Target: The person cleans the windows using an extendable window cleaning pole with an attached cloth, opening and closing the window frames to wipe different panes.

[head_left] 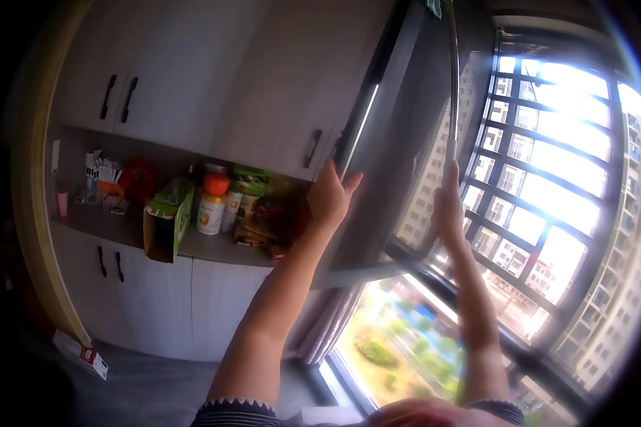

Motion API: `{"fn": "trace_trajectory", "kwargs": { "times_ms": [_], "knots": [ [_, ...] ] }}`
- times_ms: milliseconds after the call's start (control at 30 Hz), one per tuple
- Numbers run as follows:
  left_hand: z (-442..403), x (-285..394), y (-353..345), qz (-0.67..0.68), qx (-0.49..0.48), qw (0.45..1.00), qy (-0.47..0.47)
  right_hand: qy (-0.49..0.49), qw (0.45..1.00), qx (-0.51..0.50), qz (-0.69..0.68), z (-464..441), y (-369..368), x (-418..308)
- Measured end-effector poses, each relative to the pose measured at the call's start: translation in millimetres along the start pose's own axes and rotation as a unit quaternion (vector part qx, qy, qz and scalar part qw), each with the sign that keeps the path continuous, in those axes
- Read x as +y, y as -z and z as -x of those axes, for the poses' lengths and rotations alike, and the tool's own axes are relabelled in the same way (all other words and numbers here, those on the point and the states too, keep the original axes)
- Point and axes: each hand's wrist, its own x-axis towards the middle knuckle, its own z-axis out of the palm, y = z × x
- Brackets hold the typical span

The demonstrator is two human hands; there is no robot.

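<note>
Head view: showing a white can [210, 215] with a blurred, unreadable label; gripping a slim pole [454, 85] by the window [541, 132] with right hand [447, 215], wrapping fingers round it; pointing it upward, almost vertical lengthwise; touching a panel edge [367, 114] with left hand [331, 196], spreading the thumb, grip unclear.

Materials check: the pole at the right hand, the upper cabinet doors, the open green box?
Pole: likely metal, polished; a bright narrow glint runs along it.
Upper cabinet doors: probably laminated board, matt; flat pale faces with no sharp reflections, though painted wood is possible.
Open green box: printed cardboard, apparently; thin folded walls, brown inside.
</note>
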Motion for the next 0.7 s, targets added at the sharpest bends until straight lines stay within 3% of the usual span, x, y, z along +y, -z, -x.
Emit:
{"fn": "trace_trajectory", "kwargs": {
  "times_ms": [67, 167, 300, 400, 467, 500, 567, 667, 700],
  "knots": [
    [-4, 3, 5, 0.014, -0.032, 0.999, 0.022, -0.257, 0.951, -0.168, -0.045, 28, 24, -53],
    [-6, 5, 10, 0.043, -0.063, 0.996, 0.053, -0.110, 0.985, -0.124, -0.040, 134, 14, -66],
    [-9, -3, 7, 0.063, -0.071, 0.995, 0.025, -0.064, 0.990, -0.126, -0.012, 229, 11, -92],
    [-9, 2, 10, 0.049, -0.085, 0.994, 0.048, -0.041, 0.996, -0.072, -0.030, 202, -10, -75],
    [-11, 8, 17, 0.046, -0.107, 0.991, 0.064, -0.124, 0.984, -0.102, -0.079, 147, -11, -69],
    [-10, 9, 17, 0.051, -0.109, 0.991, 0.063, -0.068, 0.993, -0.045, -0.089, 111, -20, -62],
    [-11, 7, 17, 0.057, -0.113, 0.990, 0.061, -0.137, 0.985, -0.085, -0.051, 53, -17, -69],
    [-12, 4, 17, 0.046, -0.128, 0.989, 0.057, -0.187, 0.969, -0.133, -0.088, 51, -18, -81],
    [-14, 3, 18, 0.046, -0.134, 0.988, 0.058, -0.131, 0.983, -0.100, -0.080, 70, -26, -77]
  ]
}}
